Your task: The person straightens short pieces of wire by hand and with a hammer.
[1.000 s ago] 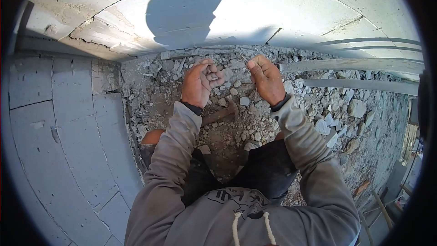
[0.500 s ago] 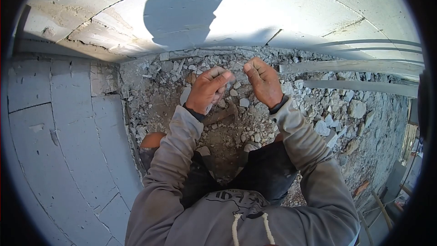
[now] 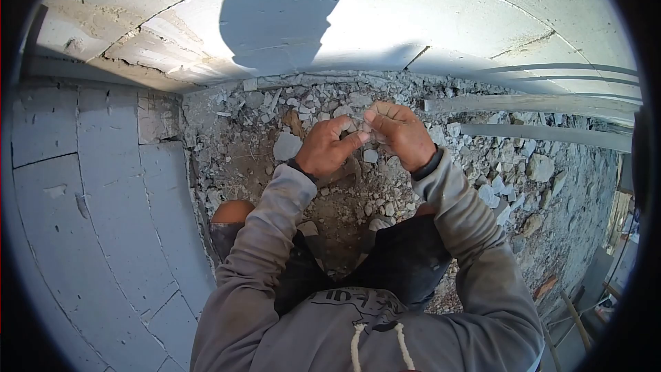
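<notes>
My right hand point(image 3: 401, 136) pinches a thin, pale strand point(image 3: 358, 118) between thumb and forefinger. Close against it on the left, my left hand point(image 3: 329, 146) is curled, its thumb and forefinger reaching to the strand. Whether the left fingers grip the strand or something else is too small to make out. Both hands are held over broken rubble point(image 3: 385, 196), in front of my body. Under the left hand lies a brown, handle-like piece point(image 3: 341, 178), partly hidden.
A pale block wall point(image 3: 385, 21) rises ahead, with a head-shaped shadow on it. Grey blocks point(image 3: 110, 200) form a surface on the left. Two long boards point(image 3: 544, 132) lie at right over rubble. Larger stones point(image 3: 540, 165) are scattered there, and my feet point(image 3: 380, 222) stand below.
The two hands have come closer together. My left hand has moved right and its thumb and forefinger have spread; my right hand has moved slightly down and right.
</notes>
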The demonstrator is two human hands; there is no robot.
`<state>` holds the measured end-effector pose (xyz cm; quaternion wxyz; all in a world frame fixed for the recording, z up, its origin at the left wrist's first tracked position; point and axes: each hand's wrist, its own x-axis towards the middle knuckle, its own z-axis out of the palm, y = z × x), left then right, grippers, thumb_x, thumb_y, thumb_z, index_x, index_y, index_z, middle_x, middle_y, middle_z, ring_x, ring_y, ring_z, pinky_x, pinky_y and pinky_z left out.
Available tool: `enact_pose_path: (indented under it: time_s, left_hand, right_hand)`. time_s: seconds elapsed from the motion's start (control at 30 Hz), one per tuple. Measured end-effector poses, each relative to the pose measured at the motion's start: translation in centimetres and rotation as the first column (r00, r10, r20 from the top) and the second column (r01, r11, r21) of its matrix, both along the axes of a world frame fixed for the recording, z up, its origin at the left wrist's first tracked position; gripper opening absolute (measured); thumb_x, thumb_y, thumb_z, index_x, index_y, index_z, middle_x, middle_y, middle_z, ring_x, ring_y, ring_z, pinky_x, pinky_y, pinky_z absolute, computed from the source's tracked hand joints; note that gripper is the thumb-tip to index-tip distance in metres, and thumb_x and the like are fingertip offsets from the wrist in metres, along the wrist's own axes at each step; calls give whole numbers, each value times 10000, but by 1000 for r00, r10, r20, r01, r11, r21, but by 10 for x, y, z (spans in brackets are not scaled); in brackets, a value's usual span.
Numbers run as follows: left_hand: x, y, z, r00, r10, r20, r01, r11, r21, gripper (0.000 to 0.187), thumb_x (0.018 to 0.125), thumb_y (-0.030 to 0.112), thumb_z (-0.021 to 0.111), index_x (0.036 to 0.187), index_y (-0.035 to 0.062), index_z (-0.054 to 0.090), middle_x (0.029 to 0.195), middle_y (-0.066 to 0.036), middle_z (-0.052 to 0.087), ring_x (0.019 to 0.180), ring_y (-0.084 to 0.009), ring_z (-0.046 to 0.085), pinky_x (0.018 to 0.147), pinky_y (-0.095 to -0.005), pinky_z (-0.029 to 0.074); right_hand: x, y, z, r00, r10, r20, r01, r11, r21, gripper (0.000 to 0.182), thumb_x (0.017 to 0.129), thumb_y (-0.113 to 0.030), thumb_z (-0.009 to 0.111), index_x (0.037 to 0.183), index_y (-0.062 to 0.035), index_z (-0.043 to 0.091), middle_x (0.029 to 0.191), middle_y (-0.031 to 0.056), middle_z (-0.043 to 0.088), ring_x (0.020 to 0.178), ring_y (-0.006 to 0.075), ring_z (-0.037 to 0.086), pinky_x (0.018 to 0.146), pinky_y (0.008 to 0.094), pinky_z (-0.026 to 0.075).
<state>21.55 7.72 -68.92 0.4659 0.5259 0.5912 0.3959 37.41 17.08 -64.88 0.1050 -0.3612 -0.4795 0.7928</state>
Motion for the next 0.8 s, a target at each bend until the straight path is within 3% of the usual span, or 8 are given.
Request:
enact_pose_path:
  time_s: [0.13, 0.2, 0.43, 0.53, 0.6, 0.63, 0.73, 0.8]
  left_hand:
    - [-1, 0, 1, 980, 60, -188, -82, 990, -113, 212, 844, 231, 630, 888, 30, 583, 658, -90, 591, 556, -147, 546, 498, -331, 391]
    - [2, 0, -7, 930, 237, -283, -166, 954, 251, 156, 821, 183, 634, 833, 49, 555, 579, -128, 552, 490, -265, 539, 469, -369, 379]
    - [-17, -6, 3, 734, 392, -554, -227, 911, 344, 204, 768, 145, 666, 748, 53, 485, 581, -137, 497, 520, -344, 512, 457, -389, 384]
    - [-26, -12, 0, 717, 392, -576, -193, 906, 377, 203, 745, 145, 684, 767, 58, 502, 631, -123, 510, 542, -333, 524, 476, -400, 400]
    - [-28, -14, 0, 687, 297, -663, -121, 947, 298, 185, 758, 184, 683, 825, 87, 541, 782, -65, 568, 634, -284, 579, 519, -380, 446]
    - [-27, -15, 0, 692, 294, -660, -117, 947, 299, 185, 758, 184, 683, 825, 87, 541, 782, -65, 568, 634, -284, 579, 519, -380, 446]
    - [-23, -14, -5, 669, 242, -703, -124, 968, 216, 197, 749, 189, 693, 882, 104, 575, 868, -48, 568, 656, -273, 590, 541, -380, 464]
    - [-22, -13, -6, 721, 303, -623, -132, 943, 307, 191, 730, 163, 698, 870, 83, 597, 925, -58, 558, 657, -269, 584, 552, -380, 450]
  right_hand:
    - [0, -5, 9, 999, -9, 52, 13, 996, -84, 188, 914, -174, 515, 805, -41, 590, 639, -53, 490, 535, 25, 378, 457, 191, 281]
    - [2, -5, 4, 999, 20, -28, -25, 981, -194, 186, 914, -181, 521, 819, -40, 598, 622, -52, 478, 513, 19, 365, 437, 181, 256]
    - [1, -7, -1, 985, 172, -22, -171, 943, -287, 214, 910, -191, 528, 777, -39, 598, 564, -58, 440, 499, 29, 362, 442, 198, 262]
    - [-1, -6, -16, 964, 232, 128, -230, 973, -27, 238, 893, -211, 545, 750, -26, 589, 544, -24, 424, 516, 64, 393, 467, 255, 321]
    - [1, -5, -30, 899, 253, 357, -397, 816, 420, 225, 869, -219, 547, 776, -19, 595, 576, 87, 524, 574, 203, 541, 557, 365, 426]
    - [3, -6, -33, 899, 248, 361, -394, 818, 419, 225, 869, -219, 547, 776, -19, 595, 576, 87, 524, 574, 203, 541, 557, 365, 426]
    - [-1, -11, -25, 804, 84, 589, -501, 630, 594, 200, 851, -210, 516, 809, -37, 609, 795, 240, 612, 831, 423, 578, 725, 482, 464]
    - [1, -14, -35, 814, -22, 580, -464, 576, 673, 205, 864, -202, 512, 794, -28, 595, 747, 222, 597, 775, 412, 573, 676, 458, 451]
